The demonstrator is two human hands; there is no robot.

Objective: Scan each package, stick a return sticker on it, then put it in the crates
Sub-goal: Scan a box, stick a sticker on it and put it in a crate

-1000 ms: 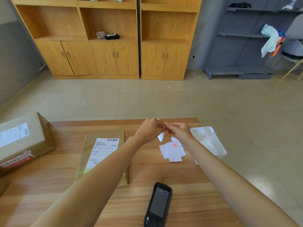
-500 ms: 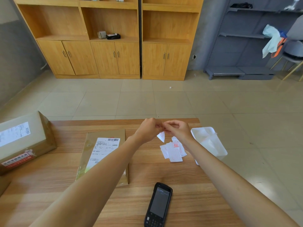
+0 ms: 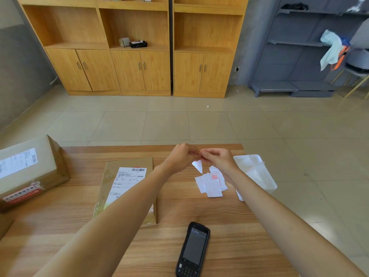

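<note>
Both hands (image 3: 199,156) still on sticker (image 3: 197,165)

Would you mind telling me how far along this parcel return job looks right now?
The handheld scanner lies set down on the table, so the flat package may be scanned already. In hand: the left hand and right hand pinch a small sticker above the sticker pile. Left: sticking it on and crating; no crate is in view.

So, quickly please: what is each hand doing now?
Left hand: pinches the sticker.
Right hand: pinches the same sticker.
</note>
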